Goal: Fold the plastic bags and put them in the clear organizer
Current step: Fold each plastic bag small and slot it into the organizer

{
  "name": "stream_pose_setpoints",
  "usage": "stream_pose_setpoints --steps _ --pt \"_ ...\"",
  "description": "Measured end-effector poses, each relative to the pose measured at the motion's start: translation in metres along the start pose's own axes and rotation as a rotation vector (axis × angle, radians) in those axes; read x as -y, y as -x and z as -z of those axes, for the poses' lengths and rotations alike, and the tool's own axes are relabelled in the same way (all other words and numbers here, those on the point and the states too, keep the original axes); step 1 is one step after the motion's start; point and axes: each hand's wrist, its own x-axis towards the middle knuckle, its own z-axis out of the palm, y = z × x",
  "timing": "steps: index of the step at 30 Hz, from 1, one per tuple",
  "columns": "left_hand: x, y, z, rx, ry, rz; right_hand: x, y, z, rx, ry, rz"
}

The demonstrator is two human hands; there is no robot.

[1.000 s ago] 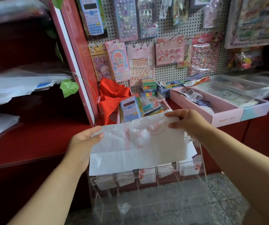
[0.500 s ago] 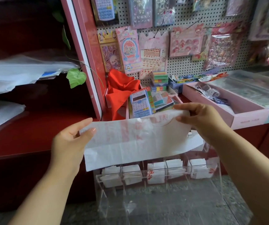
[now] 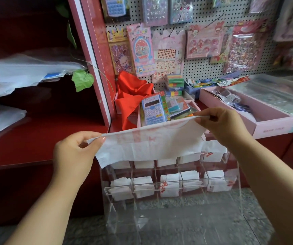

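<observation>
Head view, comparing against a second back: looking like the top edge got folded down, since the white plastic bag [image 3: 151,144] is now hanging as a shorter strip, and the camera has dipped too, showing a second row of the clear organizer [image 3: 170,190]. Going left to right: left hand [image 3: 73,152] pinching the bag's left top corner between thumb and fingertips, stretching it taut across to the right hand [image 3: 221,126], pinching the right corner the same way. Holding the bag in mid-air just in front of the organizer's upper row, not inside any slot yet. Guessing that means one lengthwise fold is done or nearly so, with more folds needed before it matches the small white bundles already sitting in the compartments. Harder to tell: covering most of the upper row with the bag, so no saying which slots are free there. Cutting off the organizer's base in glare and blur, and smearing the red print on the bag past reading. Blurring the pink tray [image 3: 248,112] contents at right as well.
</observation>
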Motion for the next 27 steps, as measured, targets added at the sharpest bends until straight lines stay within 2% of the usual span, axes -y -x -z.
stream_pose_setpoints --steps 2,7,9,12,16,18,21,23,25,27 --pt "-0.002 -0.001 0.002 0.046 0.033 0.009 0.000 0.000 0.002 -0.023 0.048 0.017" --pt "-0.018 0.003 0.008 0.205 0.429 0.155 0.005 0.008 0.000 0.011 -0.187 -0.052" --pt "-0.019 0.007 0.006 0.187 0.409 0.176 0.006 0.010 -0.006 -0.002 -0.157 -0.037" --pt "-0.014 0.007 0.001 0.087 0.253 0.097 0.006 0.011 -0.016 -0.085 -0.006 0.002" --pt "-0.010 0.007 -0.004 0.025 0.129 0.038 0.004 0.008 -0.020 -0.099 -0.002 -0.053" --pt "-0.009 0.007 -0.004 0.007 0.095 0.052 0.002 0.007 -0.021 -0.044 -0.036 -0.161" --pt "-0.007 0.005 -0.004 -0.042 0.107 0.129 -0.004 0.010 -0.022 0.266 -0.372 -0.335" --pt "-0.004 0.001 -0.004 -0.071 0.135 0.221 -0.008 0.012 -0.021 0.443 -0.439 -0.380" --pt "-0.003 -0.002 -0.002 -0.051 0.159 0.329 -0.010 0.012 -0.023 0.443 -0.418 -0.389" --pt "-0.002 -0.004 0.001 0.034 0.217 0.433 -0.011 0.009 -0.023 0.344 -0.406 -0.381"
